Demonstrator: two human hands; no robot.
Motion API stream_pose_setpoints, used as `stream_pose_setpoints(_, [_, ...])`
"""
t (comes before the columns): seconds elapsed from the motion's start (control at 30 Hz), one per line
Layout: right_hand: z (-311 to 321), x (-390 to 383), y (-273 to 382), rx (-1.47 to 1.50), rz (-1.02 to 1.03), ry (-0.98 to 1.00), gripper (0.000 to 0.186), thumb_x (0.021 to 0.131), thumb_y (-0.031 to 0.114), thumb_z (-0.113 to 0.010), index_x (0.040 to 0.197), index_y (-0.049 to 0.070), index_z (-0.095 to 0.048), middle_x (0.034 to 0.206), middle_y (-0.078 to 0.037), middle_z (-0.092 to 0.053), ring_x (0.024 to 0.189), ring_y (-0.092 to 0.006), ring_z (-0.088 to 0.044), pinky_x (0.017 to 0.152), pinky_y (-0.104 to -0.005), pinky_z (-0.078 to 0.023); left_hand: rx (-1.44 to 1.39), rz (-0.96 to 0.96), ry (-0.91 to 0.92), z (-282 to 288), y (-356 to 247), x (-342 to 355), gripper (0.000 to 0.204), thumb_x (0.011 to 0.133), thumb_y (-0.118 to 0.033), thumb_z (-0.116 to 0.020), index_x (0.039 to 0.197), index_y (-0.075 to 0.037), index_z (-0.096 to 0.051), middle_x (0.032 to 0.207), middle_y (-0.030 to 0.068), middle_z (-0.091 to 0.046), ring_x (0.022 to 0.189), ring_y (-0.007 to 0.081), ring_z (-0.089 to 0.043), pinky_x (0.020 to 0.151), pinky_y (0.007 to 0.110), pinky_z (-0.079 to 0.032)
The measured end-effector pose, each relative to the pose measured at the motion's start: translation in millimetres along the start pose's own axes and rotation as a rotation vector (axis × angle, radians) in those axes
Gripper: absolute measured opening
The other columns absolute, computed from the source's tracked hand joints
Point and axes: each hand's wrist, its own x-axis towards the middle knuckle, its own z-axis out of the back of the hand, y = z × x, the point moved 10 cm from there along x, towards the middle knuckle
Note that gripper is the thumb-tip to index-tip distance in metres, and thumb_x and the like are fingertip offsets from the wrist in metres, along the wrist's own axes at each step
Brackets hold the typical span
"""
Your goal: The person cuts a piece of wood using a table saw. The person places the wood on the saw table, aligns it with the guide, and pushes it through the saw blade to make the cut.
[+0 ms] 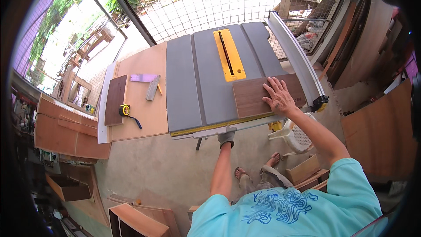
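My right hand point(279, 98) lies with fingers spread on a dark brown board point(250, 98) on the grey table saw point(180, 83). The board's right end is at the long metal fence point(298, 48), and it sits just below the yellow insert point(237, 66) with the blade slot. My left hand point(226, 137), in a grey glove, is at the front rail, its fingers hidden beneath it. On the plywood side top point(140, 109) lie another brown board point(115, 101), a yellow tape measure point(124, 109), a square point(152, 87) and a pencil point(159, 89).
A white plastic chair point(299, 132) stands under the saw's right front. Wooden boxes point(301, 169) are by my feet, more point(136, 221) at lower left. Plywood panels point(372, 131) lean at right. A wire mesh fence point(175, 4) runs behind the saw.
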Motion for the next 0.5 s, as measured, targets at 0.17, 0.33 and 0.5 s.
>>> stream_pose_setpoints(0.17, [-2, 0, -4, -0.029, -0.027, 0.047, 0.062, 0.107, 0.049, -0.049, 0.153, 0.008, -0.048, 0.166, -0.02, -0.033, 0.157, -0.0376, -0.025, 0.127, -0.0568, -0.02, -0.194, -0.005, 0.013, 6, -10, -2, 0.05, 0.093, -0.045, -0.057, 0.135, -0.018, -0.06, 0.096, 0.008, -0.065, 0.085, 0.0253, -0.062, 0.071, 0.042, -0.048])
stream_pose_setpoints(0.33, [12, 25, 36, 0.022, 0.04, 0.012, 0.062, 0.107, 0.05, -0.048, 0.154, 0.009, -0.047, 0.167, -0.019, -0.032, 0.157, -0.0361, -0.024, 0.128, -0.0562, -0.018, -0.398, 0.011, -0.13, 36, 34, 14, 0.042, 0.096, -0.02, -0.059, 0.134, -0.009, -0.046, 0.061, 0.0022, -0.055, 0.045, 0.0172, -0.056, 0.039, 0.032, -0.042])
stream_pose_setpoints(0.5, [-6, 2, 4, -0.001, -0.047, 0.108, 0.065, 0.107, 0.053, -0.045, 0.155, 0.009, -0.046, 0.169, -0.018, -0.03, 0.159, -0.0345, -0.021, 0.129, -0.0546, -0.016, -0.557, 0.029, 0.072, 1, -36, -17, 0.035, 0.094, -0.015, -0.061, 0.125, -0.01, -0.046, 0.064, 0.0048, -0.059, 0.048, 0.0183, -0.06, 0.042, 0.033, -0.044])
